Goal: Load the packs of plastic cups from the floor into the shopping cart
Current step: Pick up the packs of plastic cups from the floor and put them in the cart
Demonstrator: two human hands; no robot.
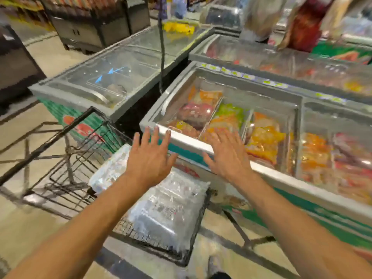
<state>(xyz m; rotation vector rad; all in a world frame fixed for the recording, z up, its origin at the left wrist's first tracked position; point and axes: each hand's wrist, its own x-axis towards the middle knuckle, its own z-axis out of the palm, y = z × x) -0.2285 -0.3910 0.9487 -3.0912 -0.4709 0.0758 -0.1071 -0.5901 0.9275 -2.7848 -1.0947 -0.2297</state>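
Packs of clear-wrapped plastic cups in black wire cart: likely light, crushable, slick, take by ends; left hand, right hand spread, empty.

Glass-topped chest freezers are set just beyond the right hand. Beige floor tiles and dark display stands are seen past the left hand.

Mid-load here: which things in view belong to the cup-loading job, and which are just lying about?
Job: black wire shopping cart; clear wrapped packs of plastic cups inside it; left hand, right hand, both open.
Lying about: grey glass-topped chest freezers; orange and yellow frozen food bags; people behind.
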